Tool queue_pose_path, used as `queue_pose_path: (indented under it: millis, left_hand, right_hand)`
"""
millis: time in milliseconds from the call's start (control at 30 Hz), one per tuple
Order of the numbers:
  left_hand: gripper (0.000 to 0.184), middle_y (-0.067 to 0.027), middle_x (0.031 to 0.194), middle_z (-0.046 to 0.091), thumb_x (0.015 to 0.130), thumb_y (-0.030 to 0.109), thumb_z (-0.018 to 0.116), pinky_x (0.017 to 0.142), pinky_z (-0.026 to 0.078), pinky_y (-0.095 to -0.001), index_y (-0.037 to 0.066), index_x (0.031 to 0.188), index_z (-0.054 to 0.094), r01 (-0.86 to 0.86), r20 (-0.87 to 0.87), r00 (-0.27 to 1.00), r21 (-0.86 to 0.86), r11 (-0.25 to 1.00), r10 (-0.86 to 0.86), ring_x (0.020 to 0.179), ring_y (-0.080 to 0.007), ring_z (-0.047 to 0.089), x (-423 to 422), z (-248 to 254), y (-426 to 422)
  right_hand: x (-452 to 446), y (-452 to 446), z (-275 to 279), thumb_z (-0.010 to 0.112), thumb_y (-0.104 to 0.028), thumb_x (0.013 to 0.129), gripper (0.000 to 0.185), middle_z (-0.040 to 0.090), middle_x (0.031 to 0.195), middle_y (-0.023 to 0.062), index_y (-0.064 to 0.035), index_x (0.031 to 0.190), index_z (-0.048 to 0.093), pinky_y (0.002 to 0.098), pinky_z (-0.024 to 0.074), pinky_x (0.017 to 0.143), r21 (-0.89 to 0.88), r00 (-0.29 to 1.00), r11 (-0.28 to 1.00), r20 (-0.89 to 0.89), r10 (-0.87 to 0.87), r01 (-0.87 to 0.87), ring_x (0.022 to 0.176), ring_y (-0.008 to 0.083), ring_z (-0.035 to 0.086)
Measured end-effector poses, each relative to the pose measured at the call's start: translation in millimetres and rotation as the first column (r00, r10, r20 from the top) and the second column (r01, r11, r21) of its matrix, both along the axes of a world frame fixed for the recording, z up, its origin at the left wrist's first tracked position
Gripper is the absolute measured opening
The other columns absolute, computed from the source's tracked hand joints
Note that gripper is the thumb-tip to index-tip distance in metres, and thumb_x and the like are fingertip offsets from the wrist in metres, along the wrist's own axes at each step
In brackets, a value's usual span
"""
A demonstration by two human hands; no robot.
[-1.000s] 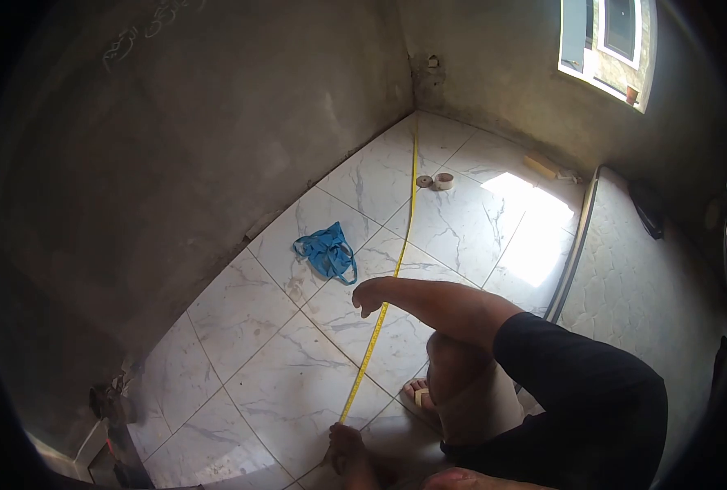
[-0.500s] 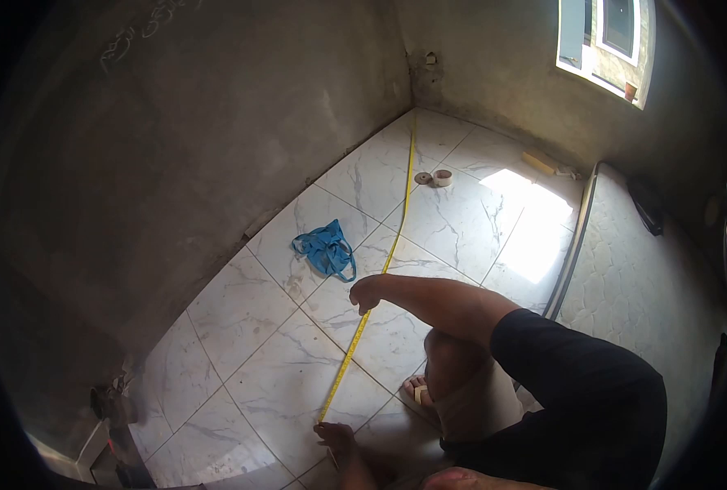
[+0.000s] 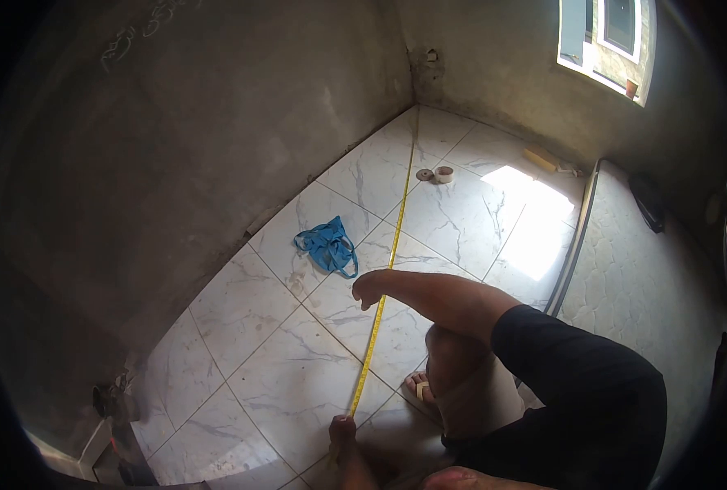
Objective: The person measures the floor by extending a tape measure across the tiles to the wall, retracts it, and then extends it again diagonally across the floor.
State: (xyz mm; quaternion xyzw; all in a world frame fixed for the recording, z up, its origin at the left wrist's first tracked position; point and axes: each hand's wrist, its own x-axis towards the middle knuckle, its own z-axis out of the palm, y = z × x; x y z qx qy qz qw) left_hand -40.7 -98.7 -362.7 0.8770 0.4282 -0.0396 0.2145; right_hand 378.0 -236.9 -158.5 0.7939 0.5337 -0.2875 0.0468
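A yellow measuring tape (image 3: 370, 347) stretches over the tiled floor from the far corner towards me. At its near end my left hand (image 3: 343, 429) is closed on the tape, low in the view. My right hand (image 3: 367, 290) hangs over the middle of the tape with loosely bent, parted fingers and nothing in it. The forearm hides a short stretch of the tape. Left of it, a crumpled blue cloth bag (image 3: 327, 246) lies on the floor.
Near the far corner are a small disc (image 3: 425, 175) and a roll (image 3: 444, 175). A mattress (image 3: 633, 278) leans along the right side, below the window (image 3: 604, 49). My sandalled foot (image 3: 418, 386) is beside the tape. Dark objects (image 3: 114, 404) stand at lower left.
My left hand and the near end of the tape swung left, then came back right, and its fingers closed up again. My right hand has hardly moved.
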Motion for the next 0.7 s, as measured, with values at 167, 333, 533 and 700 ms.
queue_pose_path:
  millis: [167,333,533,700]
  left_hand:
    - [0.037,-0.0117,0.073,0.070,0.084,0.042,0.062,0.071,0.053,-0.0384,0.006,0.088,0.072,0.090,0.054,0.995,-0.151,0.984,-0.082,0.074,-0.0275,0.069,1,-27,7]
    - [0.036,-0.0149,0.082,0.070,0.083,0.041,0.063,0.071,0.052,-0.0410,0.007,0.089,0.073,0.102,0.088,0.991,-0.052,0.993,-0.097,0.079,-0.0313,0.068,9,-3,3]
    - [0.029,-0.0141,0.084,0.070,0.083,0.036,0.065,0.070,0.052,-0.0435,0.008,0.088,0.073,-0.080,0.149,0.987,0.095,0.992,0.066,0.079,-0.0335,0.067,16,12,19]
    - [0.027,-0.0130,0.094,0.068,0.080,0.031,0.070,0.076,0.052,-0.0422,0.008,0.095,0.071,-0.090,0.147,0.987,0.181,0.979,0.064,0.087,-0.0309,0.066,15,11,25]
  right_hand:
    - [6,2,-11,0.068,-0.038,0.078,0.043,0.067,0.095,0.0172,-0.0040,0.105,0.067,0.0465,0.0487,0.080,0.031,1.000,0.999,0.016,0.026,-0.027,0.092,0.0341,0.063]
    - [5,0,-6,0.068,-0.038,0.079,0.041,0.067,0.093,0.0180,-0.0030,0.100,0.068,0.0470,0.0486,0.080,0.016,1.000,1.000,-0.001,0.021,-0.021,0.092,0.0349,0.063]
    - [9,-4,-16,0.067,-0.039,0.079,0.041,0.067,0.092,0.0197,-0.0026,0.100,0.068,0.0464,0.0489,0.080,0.091,0.998,0.994,0.031,0.051,-0.054,0.092,0.0360,0.063]
    - [7,0,-8,0.068,-0.039,0.080,0.044,0.067,0.096,0.0197,-0.0032,0.105,0.067,0.0451,0.0492,0.081,0.029,0.996,0.996,0.048,0.080,-0.081,0.095,0.0358,0.063]
